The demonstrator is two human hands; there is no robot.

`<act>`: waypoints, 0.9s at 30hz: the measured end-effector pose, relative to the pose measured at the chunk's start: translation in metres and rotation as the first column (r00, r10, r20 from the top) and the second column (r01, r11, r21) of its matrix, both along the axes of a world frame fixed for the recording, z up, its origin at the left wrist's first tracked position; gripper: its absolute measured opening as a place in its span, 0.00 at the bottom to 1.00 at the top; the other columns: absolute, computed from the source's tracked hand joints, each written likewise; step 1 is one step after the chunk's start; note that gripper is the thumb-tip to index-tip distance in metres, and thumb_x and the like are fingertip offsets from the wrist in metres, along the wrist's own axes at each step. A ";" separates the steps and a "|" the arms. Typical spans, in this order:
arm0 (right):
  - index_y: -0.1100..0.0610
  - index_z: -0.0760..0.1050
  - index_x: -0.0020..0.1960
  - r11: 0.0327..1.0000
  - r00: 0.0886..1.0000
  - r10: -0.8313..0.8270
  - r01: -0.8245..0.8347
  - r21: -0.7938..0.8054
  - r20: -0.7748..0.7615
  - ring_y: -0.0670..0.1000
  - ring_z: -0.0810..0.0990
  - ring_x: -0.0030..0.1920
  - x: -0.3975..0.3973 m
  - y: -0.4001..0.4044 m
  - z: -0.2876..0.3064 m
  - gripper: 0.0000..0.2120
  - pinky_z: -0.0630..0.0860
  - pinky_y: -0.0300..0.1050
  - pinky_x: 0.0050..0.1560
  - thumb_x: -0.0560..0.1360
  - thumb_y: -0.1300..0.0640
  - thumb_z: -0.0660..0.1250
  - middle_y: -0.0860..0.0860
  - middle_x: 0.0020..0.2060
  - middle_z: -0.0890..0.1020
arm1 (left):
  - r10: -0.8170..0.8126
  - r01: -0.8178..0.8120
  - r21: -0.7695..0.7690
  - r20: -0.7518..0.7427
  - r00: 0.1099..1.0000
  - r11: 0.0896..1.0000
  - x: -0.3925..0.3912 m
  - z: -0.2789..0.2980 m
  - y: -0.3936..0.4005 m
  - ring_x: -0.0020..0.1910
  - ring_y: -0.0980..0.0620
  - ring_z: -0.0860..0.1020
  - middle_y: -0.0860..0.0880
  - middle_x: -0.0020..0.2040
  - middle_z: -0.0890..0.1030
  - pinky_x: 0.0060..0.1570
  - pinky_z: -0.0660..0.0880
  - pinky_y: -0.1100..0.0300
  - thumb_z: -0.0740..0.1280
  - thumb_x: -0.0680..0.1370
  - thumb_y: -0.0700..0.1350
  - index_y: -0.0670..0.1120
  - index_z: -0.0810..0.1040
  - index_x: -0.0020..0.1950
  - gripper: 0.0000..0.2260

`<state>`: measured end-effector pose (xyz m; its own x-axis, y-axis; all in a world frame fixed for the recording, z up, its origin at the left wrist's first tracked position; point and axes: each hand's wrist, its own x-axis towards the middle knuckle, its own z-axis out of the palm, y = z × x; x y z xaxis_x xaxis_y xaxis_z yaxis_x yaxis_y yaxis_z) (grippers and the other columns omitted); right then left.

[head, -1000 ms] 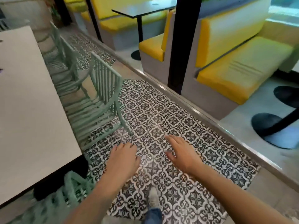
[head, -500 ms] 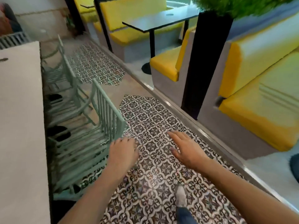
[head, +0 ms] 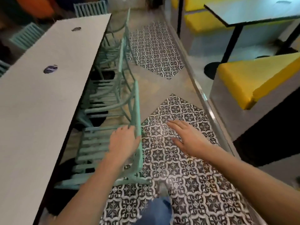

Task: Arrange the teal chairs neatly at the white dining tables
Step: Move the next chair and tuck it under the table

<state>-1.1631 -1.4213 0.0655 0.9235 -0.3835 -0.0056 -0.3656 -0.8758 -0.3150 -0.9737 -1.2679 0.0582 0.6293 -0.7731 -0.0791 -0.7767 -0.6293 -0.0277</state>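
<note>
Teal slatted chairs stand in a row along the right side of the long white table (head: 48, 101), seats tucked under its edge. My left hand (head: 123, 142) holds the top rail of the nearest teal chair (head: 138, 111), thumb on the aisle side, fingers curled over the seat side. My right hand (head: 186, 137) hovers open over the patterned floor tiles, to the right of that chair and apart from it. A second teal chair (head: 123, 51) stands behind the first, and a third is partly hidden further back.
Yellow booth benches (head: 253, 78) and a dark pedestal table (head: 253, 10) line the right side behind a raised metal-edged step (head: 203, 95). More teal chairs (head: 26, 36) stand at the table's far left. The tiled aisle runs between the table and the booths.
I have walked forward along the aisle. My left hand has moved from the air onto the nearest chair's back rail. My right hand stays open beside it.
</note>
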 end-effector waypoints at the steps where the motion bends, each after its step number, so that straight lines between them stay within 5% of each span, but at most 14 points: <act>1: 0.49 0.52 0.78 0.999 0.999 0.040 -0.040 -0.013 -0.013 0.48 0.55 0.76 0.018 -0.015 -0.005 0.29 0.43 0.40 0.70 0.80 0.48 0.58 0.46 0.76 0.58 | 0.027 -0.027 0.014 -0.004 1.000 1.000 0.007 -0.005 -0.008 0.58 0.47 0.76 0.48 0.59 0.78 0.56 0.73 0.52 0.59 0.79 0.58 0.48 0.74 0.65 0.20; 11: 0.49 0.50 0.78 0.889 0.878 0.456 -0.458 0.022 -0.144 0.52 0.56 0.75 0.198 -0.119 -0.045 0.31 0.54 0.50 0.75 0.79 0.47 0.58 0.49 0.76 0.59 | 0.282 -0.254 0.167 -0.181 0.942 0.953 0.084 -0.055 -0.058 0.61 0.47 0.75 0.48 0.64 0.77 0.59 0.70 0.52 0.55 0.80 0.62 0.49 0.70 0.70 0.24; 16: 0.49 0.56 0.77 0.691 0.672 0.715 -0.721 0.047 -0.193 0.54 0.57 0.75 0.273 -0.151 -0.075 0.30 0.58 0.54 0.74 0.78 0.44 0.60 0.50 0.76 0.61 | 0.462 -0.425 0.219 -0.617 0.637 0.878 0.084 -0.071 -0.059 0.60 0.52 0.76 0.52 0.66 0.75 0.58 0.72 0.56 0.61 0.76 0.66 0.55 0.69 0.71 0.27; 20: 0.47 0.61 0.75 0.491 0.454 0.854 -0.865 0.105 -0.254 0.51 0.56 0.76 0.319 -0.175 -0.096 0.27 0.52 0.52 0.76 0.78 0.41 0.59 0.48 0.74 0.63 | 0.573 -0.580 0.235 -0.642 0.510 0.780 0.056 -0.078 -0.069 0.57 0.53 0.77 0.52 0.64 0.77 0.61 0.73 0.54 0.61 0.76 0.65 0.57 0.70 0.69 0.24; 24: 0.45 0.67 0.71 0.417 0.397 0.894 -0.906 0.063 -0.208 0.52 0.63 0.73 0.338 -0.196 -0.107 0.23 0.55 0.55 0.75 0.77 0.41 0.60 0.47 0.70 0.70 | 0.680 -0.725 0.271 -0.642 0.354 0.634 0.030 -0.090 -0.078 0.47 0.51 0.80 0.51 0.52 0.79 0.51 0.79 0.53 0.62 0.77 0.63 0.54 0.72 0.65 0.20; 27: 0.43 0.70 0.69 0.383 0.363 0.888 -0.923 0.019 -0.283 0.52 0.68 0.70 0.354 -0.197 -0.108 0.26 0.55 0.60 0.74 0.75 0.36 0.52 0.45 0.66 0.75 | 0.728 -0.797 0.256 -0.614 0.303 0.548 0.020 -0.094 -0.088 0.44 0.51 0.79 0.49 0.54 0.79 0.48 0.79 0.54 0.60 0.79 0.62 0.52 0.68 0.70 0.23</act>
